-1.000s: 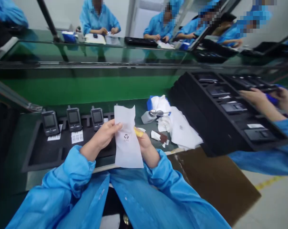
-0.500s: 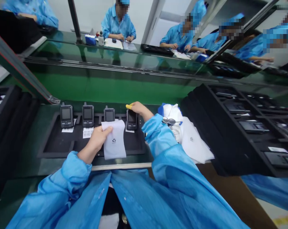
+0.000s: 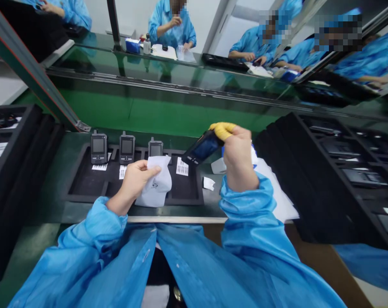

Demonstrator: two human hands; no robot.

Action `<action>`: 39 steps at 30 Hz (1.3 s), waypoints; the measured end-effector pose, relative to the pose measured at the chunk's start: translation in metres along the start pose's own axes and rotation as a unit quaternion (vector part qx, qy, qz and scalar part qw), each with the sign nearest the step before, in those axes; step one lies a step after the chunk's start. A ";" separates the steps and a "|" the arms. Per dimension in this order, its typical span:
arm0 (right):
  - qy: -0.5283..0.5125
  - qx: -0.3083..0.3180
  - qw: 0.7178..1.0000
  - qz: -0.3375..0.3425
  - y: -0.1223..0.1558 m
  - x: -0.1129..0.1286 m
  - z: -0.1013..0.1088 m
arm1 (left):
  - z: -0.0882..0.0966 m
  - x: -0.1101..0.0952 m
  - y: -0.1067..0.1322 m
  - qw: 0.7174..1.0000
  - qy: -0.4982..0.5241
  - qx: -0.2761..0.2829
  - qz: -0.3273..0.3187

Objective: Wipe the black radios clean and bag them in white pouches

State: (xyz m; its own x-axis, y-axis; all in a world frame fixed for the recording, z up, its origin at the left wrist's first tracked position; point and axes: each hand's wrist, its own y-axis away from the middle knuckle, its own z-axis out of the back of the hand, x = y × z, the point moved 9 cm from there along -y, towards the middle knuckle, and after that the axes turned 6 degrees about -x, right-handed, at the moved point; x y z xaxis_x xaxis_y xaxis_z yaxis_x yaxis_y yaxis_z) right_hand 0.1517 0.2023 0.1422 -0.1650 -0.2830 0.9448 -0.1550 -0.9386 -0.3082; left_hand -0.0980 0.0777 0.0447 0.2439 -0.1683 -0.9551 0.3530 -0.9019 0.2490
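Above the foam tray [image 3: 187, 200], a handset [image 3: 202, 147] has just been lifted clear and is tilted in the air, pinched at its top end by the right hand [image 3: 240, 158], whose fingers are pressed together behind a yellow finger cot [image 3: 222, 130]. A white bag [image 3: 157, 188] is pinched at its upper edge by the left hand [image 3: 135, 182]. Handset and bag are held apart. Moments ago, that handset stood upright in the tray, beside three others [image 3: 126, 147], which remain.
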 end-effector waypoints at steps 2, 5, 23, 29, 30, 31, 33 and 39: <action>-0.063 -0.037 0.996 0.060 0.005 0.027 0.007 | -0.001 -0.005 0.003 1.000 -0.015 -0.001 -0.010; -0.110 -0.047 0.989 0.087 0.015 0.054 -0.003 | -0.007 -0.013 0.009 0.999 -0.024 0.010 -0.030; -0.145 0.023 0.989 0.029 0.045 0.048 -0.061 | -0.005 -0.011 0.011 0.995 0.037 0.024 -0.090; -0.082 0.107 0.991 -0.008 0.059 0.044 -0.088 | -0.023 -0.031 0.014 0.988 0.025 0.050 -0.144; -0.063 0.127 0.990 -0.012 0.063 0.042 -0.091 | -0.024 -0.034 0.013 0.987 0.018 0.040 -0.155; -0.041 0.147 0.988 -0.012 0.067 0.041 -0.093 | -0.024 -0.036 0.011 0.986 0.011 0.025 -0.165; 0.002 0.179 0.984 0.001 0.073 0.040 -0.091 | -0.024 -0.040 0.010 0.982 0.008 -0.012 -0.189; -0.014 0.084 0.995 0.057 0.073 0.054 -0.023 | -0.060 -0.072 0.035 0.954 -0.048 0.011 -0.296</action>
State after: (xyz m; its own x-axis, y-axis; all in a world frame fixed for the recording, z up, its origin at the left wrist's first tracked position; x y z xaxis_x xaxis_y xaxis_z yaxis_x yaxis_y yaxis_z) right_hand 0.1092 0.1235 0.1682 -0.1452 -0.3929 0.9081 0.0288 -0.9191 -0.3930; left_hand -0.0489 0.0816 0.1317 -0.0761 0.3396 -0.9375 0.3833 -0.8580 -0.3419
